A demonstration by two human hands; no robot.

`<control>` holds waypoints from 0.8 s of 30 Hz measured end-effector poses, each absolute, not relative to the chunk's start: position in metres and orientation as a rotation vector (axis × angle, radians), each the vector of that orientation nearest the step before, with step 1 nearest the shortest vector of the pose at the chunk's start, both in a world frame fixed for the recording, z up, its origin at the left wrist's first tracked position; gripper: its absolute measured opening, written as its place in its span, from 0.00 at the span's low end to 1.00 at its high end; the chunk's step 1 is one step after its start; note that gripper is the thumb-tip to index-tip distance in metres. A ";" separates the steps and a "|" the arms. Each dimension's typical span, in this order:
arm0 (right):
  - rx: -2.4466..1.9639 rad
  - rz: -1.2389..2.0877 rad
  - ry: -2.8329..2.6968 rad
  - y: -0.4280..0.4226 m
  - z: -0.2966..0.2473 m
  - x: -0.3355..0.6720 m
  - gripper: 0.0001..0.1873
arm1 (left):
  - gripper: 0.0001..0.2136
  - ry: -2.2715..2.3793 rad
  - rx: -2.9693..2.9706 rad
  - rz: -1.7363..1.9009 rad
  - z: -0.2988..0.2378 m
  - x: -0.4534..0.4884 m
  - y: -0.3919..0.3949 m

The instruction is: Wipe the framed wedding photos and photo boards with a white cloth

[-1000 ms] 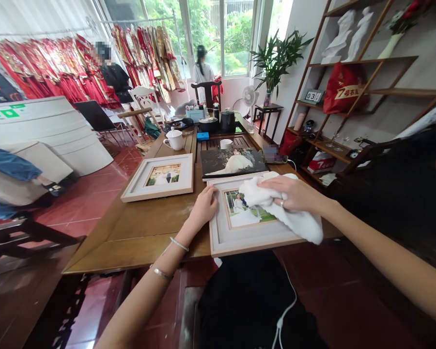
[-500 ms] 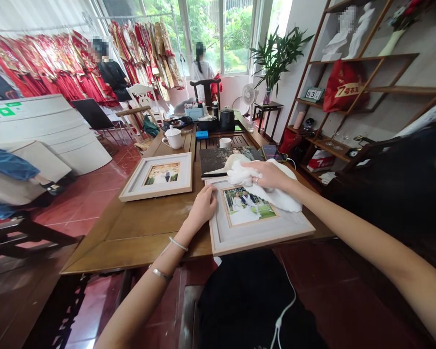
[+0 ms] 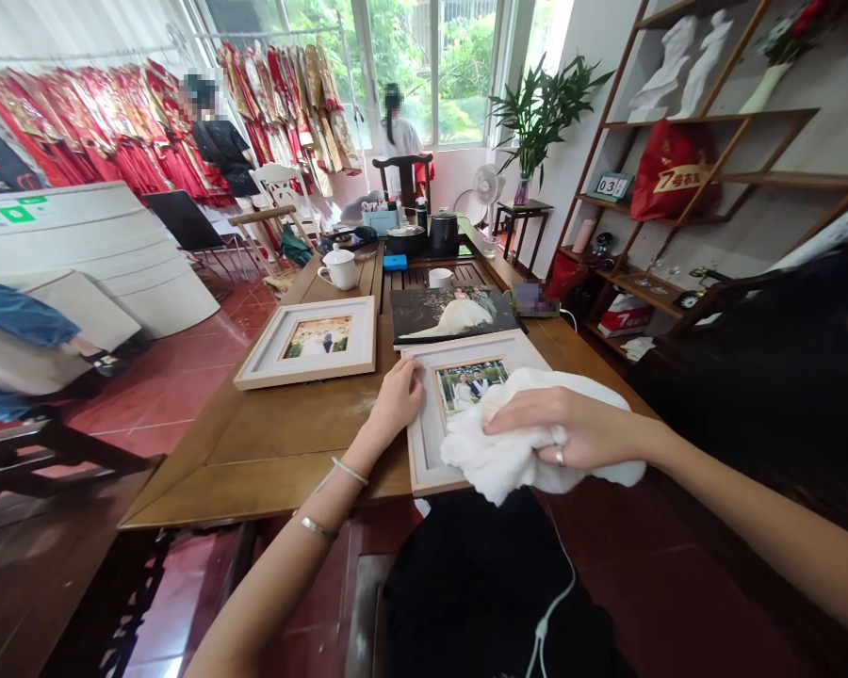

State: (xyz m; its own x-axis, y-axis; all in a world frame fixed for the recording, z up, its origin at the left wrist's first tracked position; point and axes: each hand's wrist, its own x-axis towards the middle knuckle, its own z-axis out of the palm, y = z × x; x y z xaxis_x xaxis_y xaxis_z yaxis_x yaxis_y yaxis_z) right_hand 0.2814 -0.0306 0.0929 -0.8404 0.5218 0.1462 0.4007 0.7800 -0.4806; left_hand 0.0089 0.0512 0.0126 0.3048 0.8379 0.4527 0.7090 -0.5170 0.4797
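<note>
A white-framed wedding photo [image 3: 428, 414] lies at the near edge of the wooden table [image 3: 275, 452]. My left hand [image 3: 396, 403] rests on its left rim, fingers curled over the frame's edge. My right hand [image 3: 572, 428] presses a white cloth [image 3: 509, 457] flat on the frame's near part, covering the lower half of the picture. The cloth hangs a little past the table edge.
A second framed photo [image 3: 311, 341] lies to the left, a dark photo album [image 3: 452, 315] behind. Farther back stand a white mug [image 3: 340, 268], a small cup [image 3: 439, 278], a kettle [image 3: 443, 233] and a phone [image 3: 533, 298]. Two people stand by racks of red garments. Shelves rise at right.
My right hand has dragged the cloth from the far top of the frame toward me, down to its near edge. My left hand has stayed on the frame's left rim.
</note>
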 end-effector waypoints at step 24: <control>-1.362 -0.163 -2.521 0.092 0.067 0.264 0.35 | 0.12 1.357 2.373 0.981 0.013 0.006 0.054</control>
